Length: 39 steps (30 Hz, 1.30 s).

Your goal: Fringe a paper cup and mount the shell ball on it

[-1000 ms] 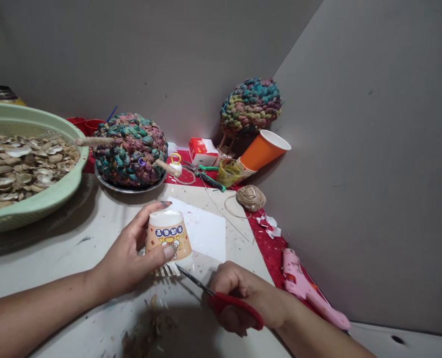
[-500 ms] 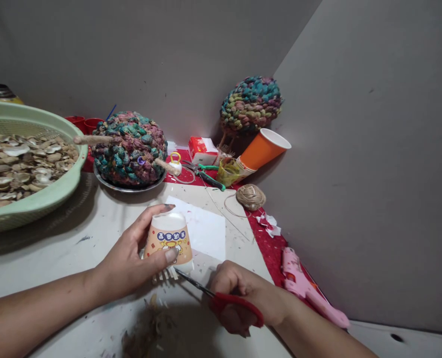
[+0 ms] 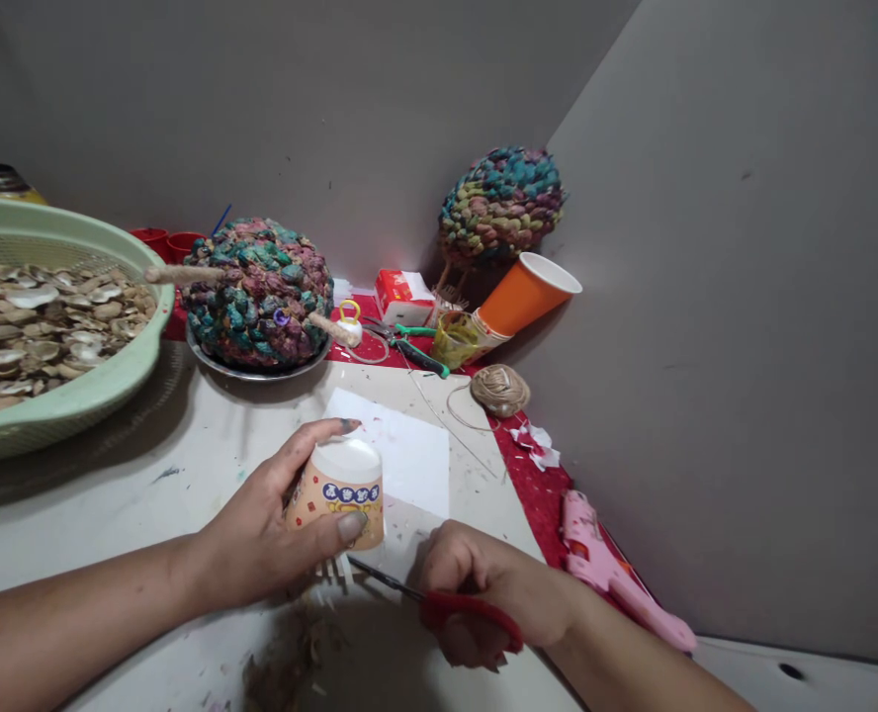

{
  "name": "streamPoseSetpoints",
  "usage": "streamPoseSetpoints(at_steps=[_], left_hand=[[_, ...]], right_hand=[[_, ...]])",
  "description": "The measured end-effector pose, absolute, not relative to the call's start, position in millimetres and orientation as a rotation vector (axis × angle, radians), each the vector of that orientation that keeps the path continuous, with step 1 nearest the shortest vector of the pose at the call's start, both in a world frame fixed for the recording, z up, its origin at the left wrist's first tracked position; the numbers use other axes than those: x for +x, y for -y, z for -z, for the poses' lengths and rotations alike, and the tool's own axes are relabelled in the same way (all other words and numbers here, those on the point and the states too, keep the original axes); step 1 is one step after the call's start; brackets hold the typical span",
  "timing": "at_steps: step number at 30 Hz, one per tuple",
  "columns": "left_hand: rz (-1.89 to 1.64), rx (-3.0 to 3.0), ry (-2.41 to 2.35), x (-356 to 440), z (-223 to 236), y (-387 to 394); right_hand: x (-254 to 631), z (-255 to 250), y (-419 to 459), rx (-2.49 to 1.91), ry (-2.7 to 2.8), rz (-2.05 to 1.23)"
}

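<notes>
Upside down in my left hand (image 3: 283,519) is a tan paper cup (image 3: 357,494) with blue printed circles, its white base tilted toward me. My thumb presses the printed side and my fingers wrap behind it. The cup's lower rim is slit into narrow white strips (image 3: 335,571). My right hand (image 3: 483,583) grips red-handled scissors (image 3: 476,613), whose dark blades point left at the strips by the rim. Whether the blades touch the paper I cannot tell. Under the cup lies a white sheet of paper (image 3: 416,460), partly covered.
A green basket (image 3: 105,396) of shells stands left. Beside it a colourful knobbly ball (image 3: 257,297) sits in a metal dish. Farther right are pliers (image 3: 416,356), an orange cup (image 3: 524,297), a twine ball (image 3: 499,391) and a pink glue gun (image 3: 617,574). Grey walls border the table.
My left hand has moved slightly right and down and tipped the cup, so more of its white base shows. The scissors have dropped slightly at the tip; my right hand stays almost in place.
</notes>
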<state>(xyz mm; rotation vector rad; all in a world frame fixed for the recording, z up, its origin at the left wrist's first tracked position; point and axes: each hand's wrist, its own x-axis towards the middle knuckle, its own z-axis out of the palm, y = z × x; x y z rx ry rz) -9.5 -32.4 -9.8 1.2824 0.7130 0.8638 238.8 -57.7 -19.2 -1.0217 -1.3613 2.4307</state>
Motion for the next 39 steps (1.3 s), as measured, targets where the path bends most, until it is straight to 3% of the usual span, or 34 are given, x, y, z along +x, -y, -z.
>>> streamPoseSetpoints(at_steps=[15, 39], left_hand=[[-0.942, 1.226, -0.831, -10.3, 8.8, 31.1], [-0.934, 1.199, -0.815, -9.0, 8.9, 27.1]], right_hand=[[238.2, 14.7, 61.5, -1.137, 1.364, -2.427], [241.2, 23.2, 60.5, -0.918, 1.363, -2.421]])
